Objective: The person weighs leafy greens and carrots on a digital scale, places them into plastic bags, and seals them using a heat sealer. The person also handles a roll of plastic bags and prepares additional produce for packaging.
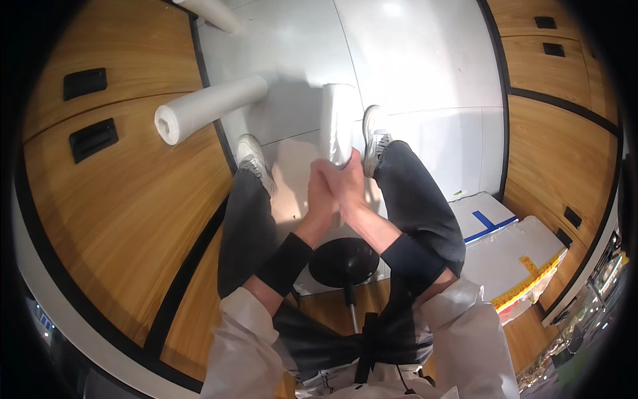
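Both my hands are clasped together around a roll of clear plastic film (338, 119), in the middle of the view. My left hand (321, 192) wraps its near end from the left. From the right, my right hand (349, 182) closes over that same end, with its thumb along the side. The roll's shiny length extends beyond my hands, away from my body. My fingers and the gripped end are mostly hidden. To the left, a whitish plastic roll (214, 107) appears to stand on end, its hollow core facing up.
Wooden cabinets with black recessed handles flank me on the left (124, 199) and right (558, 134). Another pale roll (212, 14) is at the top left. White boxes with blue and yellow tape (508, 259) sit at right. A black disc on a rod (344, 263) is between my legs.
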